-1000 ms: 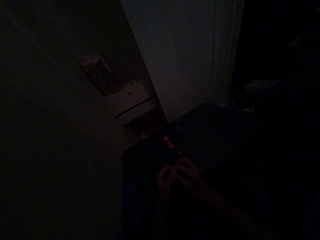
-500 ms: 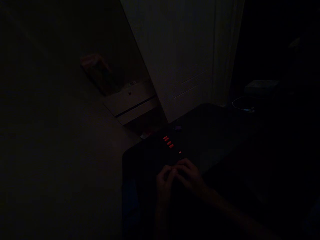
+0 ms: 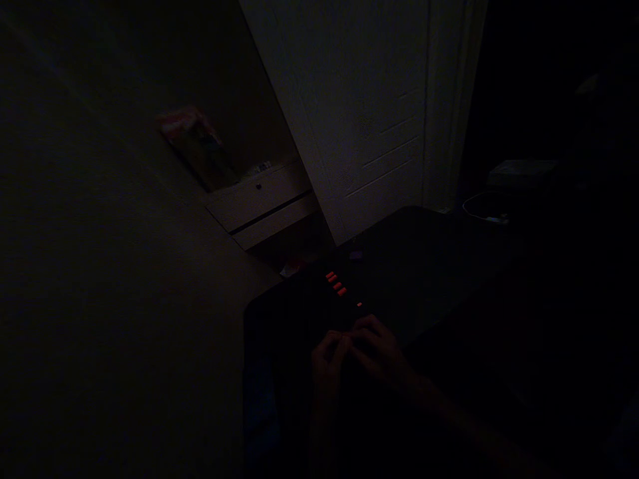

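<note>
The picture is very dark. My left hand [image 3: 328,356] and my right hand [image 3: 378,346] meet over the near part of a dark table [image 3: 414,259], fingertips pinched together. Whatever lies between the fingers is hidden or too dim to name. Just beyond the hands, a tiny reddish piece [image 3: 359,305] rests on the table. Farther off, several small red-orange bar-shaped pieces [image 3: 337,285] lie in a slanting row. Behind them sits a small purple block [image 3: 356,255].
A blue flat object [image 3: 260,406] lies at the table's left side. Beyond the table stand a pale panel [image 3: 369,120] and a drawer unit [image 3: 269,199]. At the far right are a pale box [image 3: 522,171] and a white cable [image 3: 472,211].
The view has grown a little darker. Both hands stay almost where they were, fingertips still together. The red pieces have not moved.
</note>
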`<action>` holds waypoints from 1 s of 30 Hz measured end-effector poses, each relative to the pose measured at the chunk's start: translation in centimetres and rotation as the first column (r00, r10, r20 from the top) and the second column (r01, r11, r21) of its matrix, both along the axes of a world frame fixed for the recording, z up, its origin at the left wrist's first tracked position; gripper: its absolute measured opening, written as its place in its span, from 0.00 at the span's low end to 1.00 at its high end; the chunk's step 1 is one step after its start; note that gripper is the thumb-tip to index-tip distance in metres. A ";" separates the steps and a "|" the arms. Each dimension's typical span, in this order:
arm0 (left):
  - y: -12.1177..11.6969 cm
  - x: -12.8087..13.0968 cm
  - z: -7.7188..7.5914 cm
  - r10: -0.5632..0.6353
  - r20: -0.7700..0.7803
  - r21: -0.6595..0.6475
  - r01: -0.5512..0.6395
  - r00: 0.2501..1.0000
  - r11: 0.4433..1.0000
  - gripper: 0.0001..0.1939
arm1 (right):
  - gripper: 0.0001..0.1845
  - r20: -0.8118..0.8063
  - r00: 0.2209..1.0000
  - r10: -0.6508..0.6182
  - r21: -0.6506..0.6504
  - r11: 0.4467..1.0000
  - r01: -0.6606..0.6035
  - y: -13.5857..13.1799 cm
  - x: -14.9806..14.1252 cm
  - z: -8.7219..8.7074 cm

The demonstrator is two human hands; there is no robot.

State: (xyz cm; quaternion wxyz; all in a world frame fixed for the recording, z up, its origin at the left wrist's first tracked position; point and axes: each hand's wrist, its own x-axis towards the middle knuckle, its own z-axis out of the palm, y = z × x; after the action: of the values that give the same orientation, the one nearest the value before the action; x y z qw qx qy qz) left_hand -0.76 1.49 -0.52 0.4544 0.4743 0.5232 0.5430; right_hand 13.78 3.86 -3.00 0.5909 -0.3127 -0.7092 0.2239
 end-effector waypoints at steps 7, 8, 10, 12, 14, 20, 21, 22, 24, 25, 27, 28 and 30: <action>-0.1 0.4 0.6 0.024 0.008 -0.006 -0.024 1.000 1.000 0.14 | 0.08 -0.022 0.999 -0.033 0.012 0.999 0.033 0.0 -0.1 0.1; -0.2 0.5 0.7 0.038 0.013 -0.007 -0.038 0.999 0.999 0.14 | 0.09 -0.027 0.998 -0.050 -0.004 0.999 0.050 0.0 -0.2 0.0; -0.3 0.6 0.9 0.057 0.033 -0.010 -0.057 0.998 0.998 0.14 | 0.09 -0.046 0.995 -0.090 -0.054 0.995 0.087 0.1 -0.3 -0.1; -0.3 0.6 0.9 0.063 0.050 -0.011 -0.063 0.997 0.998 0.15 | 0.07 -0.073 0.992 -0.106 -0.107 0.989 0.098 0.1 -0.3 -0.1; -0.3 0.6 0.7 0.081 0.050 -0.010 -0.080 0.995 0.997 0.15 | 0.08 -0.094 0.993 -0.077 -0.132 0.989 0.064 0.2 -0.3 0.0; 0.0 0.6 0.1 0.202 0.049 -0.011 -0.202 0.978 0.979 0.15 | 0.10 -0.112 0.993 0.039 -0.168 0.984 -0.057 0.2 0.1 0.8; 0.0 0.5 0.1 0.203 0.045 -0.006 -0.203 0.978 0.979 0.15 | 0.09 -0.120 0.992 0.041 -0.181 0.981 -0.063 0.2 0.2 0.8; 0.0 0.5 0.0 0.198 0.038 0.002 -0.198 0.979 0.980 0.14 | 0.09 -0.128 0.991 0.042 -0.194 0.979 -0.067 0.2 0.2 0.9; 0.1 0.4 0.0 0.183 0.023 0.016 -0.183 0.983 0.983 0.14 | 0.10 -0.145 0.988 0.042 -0.221 0.972 -0.074 0.3 0.3 1.0; 0.1 0.3 -0.1 0.183 0.020 0.022 -0.183 0.983 0.983 0.14 | 0.10 -0.154 0.987 0.043 -0.234 0.969 -0.079 0.4 0.3 1.1; 0.1 0.3 -0.1 0.186 0.013 0.036 -0.187 0.982 0.982 0.14 | 0.11 -0.170 0.984 0.050 -0.256 0.962 -0.093 0.5 0.4 1.1; 0.1 0.3 0.0 0.188 0.009 0.042 -0.189 0.982 0.981 0.14 | 0.11 -0.178 0.982 0.057 -0.265 0.959 -0.104 0.5 0.5 1.2; 0.1 0.3 0.0 0.184 0.000 0.053 -0.184 0.983 0.982 0.13 | 0.11 -0.196 0.978 0.069 -0.280 0.952 -0.123 0.5 0.5 1.2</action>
State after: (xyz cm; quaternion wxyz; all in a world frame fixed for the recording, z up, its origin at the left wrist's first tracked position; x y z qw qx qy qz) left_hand -0.47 1.59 -0.50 0.3882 0.4373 0.5514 0.5951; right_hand 14.33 4.39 -1.80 0.5898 -0.3392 -0.6253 0.3821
